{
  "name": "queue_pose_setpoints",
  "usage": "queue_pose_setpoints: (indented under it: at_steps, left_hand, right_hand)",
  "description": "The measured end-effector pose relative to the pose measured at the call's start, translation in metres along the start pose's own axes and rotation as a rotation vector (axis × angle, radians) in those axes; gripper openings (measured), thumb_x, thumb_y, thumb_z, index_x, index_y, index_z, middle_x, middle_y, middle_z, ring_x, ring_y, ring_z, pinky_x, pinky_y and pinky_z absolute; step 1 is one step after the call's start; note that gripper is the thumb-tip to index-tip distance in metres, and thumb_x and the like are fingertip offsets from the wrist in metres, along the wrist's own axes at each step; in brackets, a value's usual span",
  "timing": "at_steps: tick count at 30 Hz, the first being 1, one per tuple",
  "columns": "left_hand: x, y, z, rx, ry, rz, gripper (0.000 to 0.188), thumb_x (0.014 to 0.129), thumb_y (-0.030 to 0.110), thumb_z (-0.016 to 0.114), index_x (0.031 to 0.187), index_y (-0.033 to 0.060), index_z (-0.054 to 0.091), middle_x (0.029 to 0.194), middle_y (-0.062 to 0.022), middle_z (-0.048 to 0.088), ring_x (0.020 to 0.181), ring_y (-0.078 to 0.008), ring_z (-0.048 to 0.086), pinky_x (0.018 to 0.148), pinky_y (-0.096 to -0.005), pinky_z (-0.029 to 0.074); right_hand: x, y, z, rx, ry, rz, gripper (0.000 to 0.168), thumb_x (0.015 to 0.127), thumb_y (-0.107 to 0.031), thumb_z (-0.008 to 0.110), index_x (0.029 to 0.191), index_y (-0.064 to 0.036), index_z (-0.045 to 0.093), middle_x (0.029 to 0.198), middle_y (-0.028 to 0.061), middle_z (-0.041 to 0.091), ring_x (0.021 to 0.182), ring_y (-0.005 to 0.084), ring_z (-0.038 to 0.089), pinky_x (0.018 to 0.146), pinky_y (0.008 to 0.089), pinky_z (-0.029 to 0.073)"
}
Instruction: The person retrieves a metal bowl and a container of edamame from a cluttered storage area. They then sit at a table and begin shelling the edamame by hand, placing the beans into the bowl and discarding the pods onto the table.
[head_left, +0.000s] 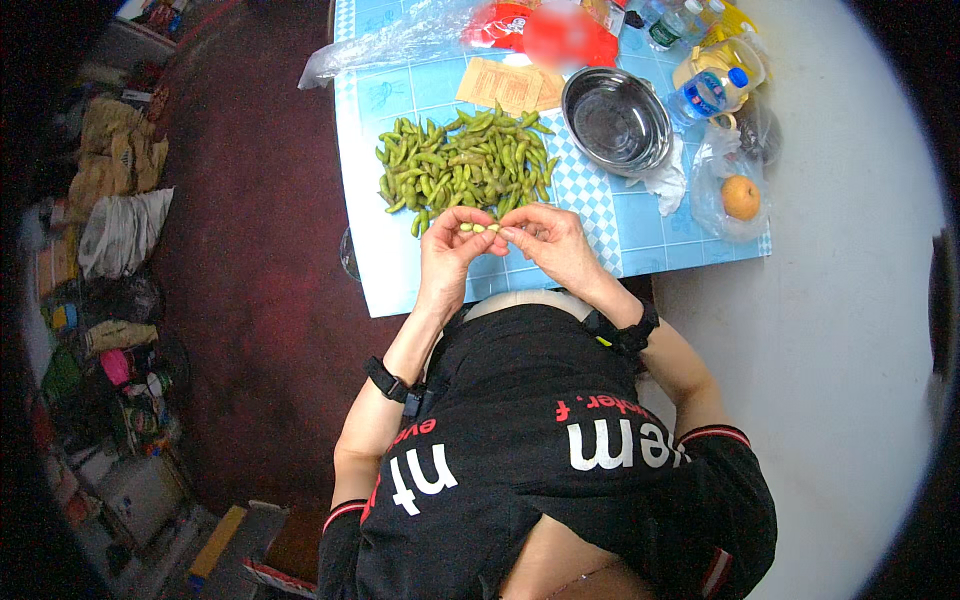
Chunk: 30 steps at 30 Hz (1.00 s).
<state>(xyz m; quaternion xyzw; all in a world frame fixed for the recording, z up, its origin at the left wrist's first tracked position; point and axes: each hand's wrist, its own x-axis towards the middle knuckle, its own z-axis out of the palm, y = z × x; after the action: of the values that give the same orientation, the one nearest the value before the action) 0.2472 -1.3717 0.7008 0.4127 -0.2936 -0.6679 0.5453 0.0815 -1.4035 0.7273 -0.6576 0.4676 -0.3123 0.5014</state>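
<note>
Several pale green soybeans lie in a row between my two hands, at the near edge of a pile of green soybean pods. My left hand holds them at its curled fingers, thumb along the front. From the other side, my right hand pinches the end of the row with thumb and forefinger. Whether the beans are still in their pod is too small to tell. Beyond the pile and to the right stands a stainless steel bowl; its shiny inside shows no beans.
The blue checked tablecloth reaches the table's near edge. Brown paper packets, clear plastic film and a red package lie at the back. A blue-capped bottle, a crumpled tissue and a bagged round fruit are right.
</note>
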Motion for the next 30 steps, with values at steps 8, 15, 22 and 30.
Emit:
queue_pose_setpoints:
  at_steps: [8, 15, 22, 30]
  left_hand:
    - [-0.007, 0.007, 0.006, 0.157, 0.024, 0.038, 0.014, 0.08, -0.004, 0.061, 0.093, -0.0005, 0.054, 0.078, -0.0089, 0.063, 0.068, -0.016, 0.064, 0.067, -0.0266, 0.051]
    - [-0.011, 0.003, 0.003, 0.039, 0.022, -0.049, 0.014, 0.08, -0.005, 0.06, 0.092, 0.0001, 0.053, 0.076, -0.0102, 0.063, 0.068, -0.017, 0.065, 0.068, -0.0284, 0.053]
    - [-0.012, -0.002, 0.0, -0.228, 0.013, -0.188, 0.019, 0.083, -0.001, 0.059, 0.102, -0.0014, 0.055, 0.089, -0.0091, 0.06, 0.073, -0.0159, 0.062, 0.07, -0.0265, 0.053]
    - [-0.015, -0.041, -0.036, -0.555, 0.016, -0.375, 0.022, 0.089, 0.007, 0.053, 0.108, -0.0027, 0.053, 0.09, -0.0078, 0.056, 0.078, -0.0154, 0.054, 0.065, -0.0246, 0.049]
  right_hand:
    - [-0.004, -0.002, 0.0, -0.065, -0.049, -0.064, 0.007, 0.081, -0.006, 0.063, 0.083, 0.001, 0.063, 0.071, 0.004, 0.059, 0.054, 0.0081, 0.052, 0.047, 0.0231, 0.04]
    - [-0.005, 0.0, 0.003, 0.027, -0.015, 0.033, 0.006, 0.077, -0.007, 0.063, 0.077, -0.001, 0.063, 0.064, 0.0018, 0.059, 0.053, 0.0051, 0.051, 0.047, 0.0223, 0.041]
    - [-0.006, 0.004, 0.006, 0.131, -0.009, 0.111, 0.007, 0.078, -0.008, 0.063, 0.079, -0.001, 0.062, 0.064, -0.0022, 0.058, 0.055, 0.0016, 0.049, 0.048, 0.0197, 0.04]
    - [-0.011, 0.047, -0.011, -0.131, -0.042, 0.132, 0.016, 0.08, -0.016, 0.062, 0.075, -0.002, 0.059, 0.063, 0.0054, 0.058, 0.051, 0.0132, 0.052, 0.05, 0.027, 0.043]
